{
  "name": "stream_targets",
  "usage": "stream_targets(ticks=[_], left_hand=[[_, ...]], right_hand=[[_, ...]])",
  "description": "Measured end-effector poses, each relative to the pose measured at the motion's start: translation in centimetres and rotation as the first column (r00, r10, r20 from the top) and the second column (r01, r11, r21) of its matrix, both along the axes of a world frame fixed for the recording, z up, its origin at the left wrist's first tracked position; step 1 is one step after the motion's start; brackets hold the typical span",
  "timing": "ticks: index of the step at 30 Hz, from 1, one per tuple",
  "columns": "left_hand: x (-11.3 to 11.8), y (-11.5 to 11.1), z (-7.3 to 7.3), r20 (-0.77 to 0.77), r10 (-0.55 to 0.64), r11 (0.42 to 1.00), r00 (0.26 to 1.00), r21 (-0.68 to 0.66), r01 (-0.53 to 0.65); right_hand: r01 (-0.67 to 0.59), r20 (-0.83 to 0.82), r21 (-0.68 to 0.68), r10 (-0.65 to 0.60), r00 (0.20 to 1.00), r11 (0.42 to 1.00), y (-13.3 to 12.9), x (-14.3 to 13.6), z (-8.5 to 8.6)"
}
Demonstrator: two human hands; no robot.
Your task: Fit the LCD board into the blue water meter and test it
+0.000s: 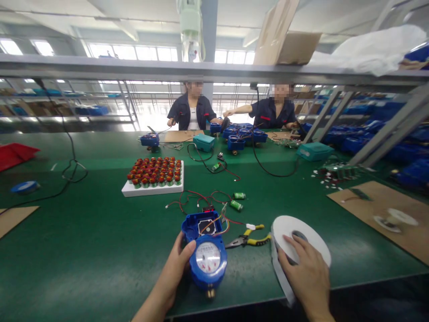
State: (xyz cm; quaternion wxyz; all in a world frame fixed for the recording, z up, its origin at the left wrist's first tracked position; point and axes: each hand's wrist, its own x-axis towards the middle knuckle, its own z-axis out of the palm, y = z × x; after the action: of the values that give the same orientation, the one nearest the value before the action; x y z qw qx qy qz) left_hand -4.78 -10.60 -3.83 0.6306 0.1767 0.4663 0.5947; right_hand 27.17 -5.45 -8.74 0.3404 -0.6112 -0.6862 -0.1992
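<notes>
Left hand: gripping the blue meter at its nine o'clock side, near bench edge.
Right hand: clasping a white tape roll.
Meter: probably heavy, rigid; glass dial fragile, so grip the body.
Pliers: three o'clock of meter.

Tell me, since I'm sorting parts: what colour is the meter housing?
Blue, with a white dial face; the head view shows the meter housing best.

The meter is blue with a white dial, the tape roll white, the pliers yellow-handled, the counter green.
</notes>
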Motion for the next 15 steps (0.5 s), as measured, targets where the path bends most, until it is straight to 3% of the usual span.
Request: stream_targets(ticks=[8,15], left_hand=[[0.0,0.3,-1.1,0.011,0.014,1.0,1.0,-0.018,-0.014],[-0.2,1.2,-3.9,0.078,0.049,0.998,0.996,0.041,-0.052]], right_hand=[[-0.041,0.058,0.091,0.036,0.998,0.995,0.1,0.4,0.1],[-0.053,0.088,0.132,0.042,0.995,0.99,0.2,0.6,-0.1]])
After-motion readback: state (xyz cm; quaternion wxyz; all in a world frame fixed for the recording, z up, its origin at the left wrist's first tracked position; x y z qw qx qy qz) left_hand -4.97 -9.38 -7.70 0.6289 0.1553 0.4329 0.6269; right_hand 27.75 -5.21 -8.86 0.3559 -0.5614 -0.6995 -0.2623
